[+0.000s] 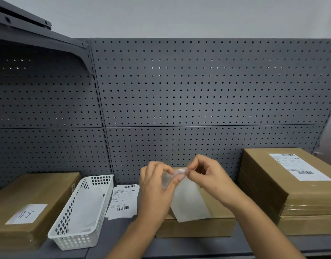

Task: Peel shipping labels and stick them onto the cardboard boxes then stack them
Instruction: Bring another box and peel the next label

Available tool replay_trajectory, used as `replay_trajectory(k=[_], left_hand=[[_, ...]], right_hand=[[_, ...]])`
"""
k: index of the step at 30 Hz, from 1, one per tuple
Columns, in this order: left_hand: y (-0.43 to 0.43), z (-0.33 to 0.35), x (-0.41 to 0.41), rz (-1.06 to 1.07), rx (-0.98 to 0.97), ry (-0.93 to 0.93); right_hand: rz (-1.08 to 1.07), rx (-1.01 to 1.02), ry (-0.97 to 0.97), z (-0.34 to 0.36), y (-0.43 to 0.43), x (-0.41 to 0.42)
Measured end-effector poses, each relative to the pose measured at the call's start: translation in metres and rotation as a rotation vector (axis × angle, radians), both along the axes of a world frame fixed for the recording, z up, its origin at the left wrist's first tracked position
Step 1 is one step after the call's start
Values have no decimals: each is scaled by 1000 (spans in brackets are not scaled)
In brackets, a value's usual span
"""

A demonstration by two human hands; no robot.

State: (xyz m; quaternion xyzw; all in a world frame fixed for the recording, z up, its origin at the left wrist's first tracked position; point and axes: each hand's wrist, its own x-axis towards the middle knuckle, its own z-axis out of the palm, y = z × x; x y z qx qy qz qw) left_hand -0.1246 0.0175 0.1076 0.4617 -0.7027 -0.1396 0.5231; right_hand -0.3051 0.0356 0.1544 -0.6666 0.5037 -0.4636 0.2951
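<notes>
**Cardboard box mid-shelf, label sheet pinched above it by both hands**

Holds a white label sheet (189, 204) up over the middle box (207, 227), lower end resting on the box top and reaching its front edge.

Grips the sheet's top corner with the left hand (157, 186): thumb and forefinger pressed together on it, other fingers curled behind. Pinches the same corner from the other side with the right hand (207, 180), fingertips meeting those of the left, remaining fingers tucked in. Can't tell if label and backing are already split at that corner; too blurred.

Layout on the grey shelf (114, 238):
- Middle box lying flat, centre, under the hands.
- Right stack (301, 202) of boxes just beside it, taller, with a stuck-on label (299, 166) showing barcodes on the top box.
- Left stack (30, 202) of flat boxes at the far left, white handwritten slip (27, 214) on top.
- White perforated basket (103, 180) set at an angle just right of the left stack, pale sheets inside.
- Loose printed labels (123, 200) flat between basket and middle box, partly hidden by the left hand.
- Grey pegboard (198, 90) behind all of it.
</notes>
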Motion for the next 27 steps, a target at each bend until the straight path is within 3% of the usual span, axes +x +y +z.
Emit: replay_trajectory(k=[4, 8, 15, 27], left_hand=[[4, -2, -7, -59, 3, 37], [10, 6, -14, -238, 202, 269], [11, 14, -20, -339, 459, 534], [7, 8, -21, -301, 476, 491]], right_hand=[[45, -37, -101, 1, 2, 3], [63, -39, -168, 0, 4, 5], [44, 39, -400, -12, 7, 7], [6, 204, -697, -26, 4, 17]])
